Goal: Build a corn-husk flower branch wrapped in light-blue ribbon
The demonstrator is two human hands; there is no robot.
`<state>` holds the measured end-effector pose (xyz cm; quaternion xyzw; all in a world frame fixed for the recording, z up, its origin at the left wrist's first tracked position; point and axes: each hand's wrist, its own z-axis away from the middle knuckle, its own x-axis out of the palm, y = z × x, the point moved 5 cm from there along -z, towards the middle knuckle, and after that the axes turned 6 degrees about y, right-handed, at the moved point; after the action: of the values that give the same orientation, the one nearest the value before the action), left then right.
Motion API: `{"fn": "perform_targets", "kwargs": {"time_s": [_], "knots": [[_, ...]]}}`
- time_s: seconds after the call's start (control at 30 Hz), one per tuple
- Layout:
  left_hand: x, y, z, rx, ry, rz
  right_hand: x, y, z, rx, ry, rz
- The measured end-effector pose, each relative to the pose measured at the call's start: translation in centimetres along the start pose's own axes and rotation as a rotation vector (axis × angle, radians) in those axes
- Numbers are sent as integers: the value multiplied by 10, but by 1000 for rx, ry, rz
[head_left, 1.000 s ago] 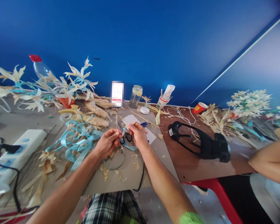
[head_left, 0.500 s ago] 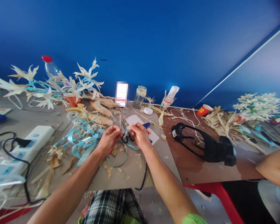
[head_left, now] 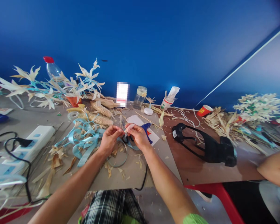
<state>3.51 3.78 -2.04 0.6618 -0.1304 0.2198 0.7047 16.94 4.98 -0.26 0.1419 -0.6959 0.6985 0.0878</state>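
My right hand (head_left: 138, 137) pinches a pale piece of corn husk (head_left: 130, 127) between thumb and fingers, above the middle of the table. Close beside it, my left hand (head_left: 110, 138) is closed in a pinch, its fingertips near the husk; what they hold is too small to make out. Just beyond the right hand lies a blue glue gun (head_left: 146, 127) on a white sheet (head_left: 156, 137). Loops of light blue ribbon (head_left: 80, 137) lie left of my left hand, with corn cobs (head_left: 101, 119) behind them.
A white power strip (head_left: 35, 141) with black plugs stands at the left. Husk flowers (head_left: 45, 96) spread at the back left. Behind my hands stand a glass jar (head_left: 138, 99) and a paper cup (head_left: 166, 104). Right lies a black headset (head_left: 210, 146), near another person's arm (head_left: 275, 168).
My hands have come closer together. The pale husk piece now shows more plainly, upright at my right fingertips, and more of the blue glue gun is visible.
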Motion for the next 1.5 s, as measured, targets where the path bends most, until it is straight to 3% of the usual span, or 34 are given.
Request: {"fn": "perform_targets", "kwargs": {"time_s": [0.3, 0.47, 0.6, 0.73, 1.13, 1.5], "knots": [[8, 1, 7, -41, -111, -6, -6, 4, -5, -15, 1, -6], [12, -2, 12, -243, -272, 149, -9, 2, -5, 2, 28, 3], [7, -7, 13, -404, -274, 159, -5, -1, -2, 5, -19, 15], [8, -12, 13, -475, -338, 151, -1, -5, 1, 13, -53, 51], [10, -10, 15, -375, -223, -36, -15, 3, -7, -29, 68, 86], [12, -5, 15, -281, -305, -10, -13, 5, -6, -3, 51, 79]]}}
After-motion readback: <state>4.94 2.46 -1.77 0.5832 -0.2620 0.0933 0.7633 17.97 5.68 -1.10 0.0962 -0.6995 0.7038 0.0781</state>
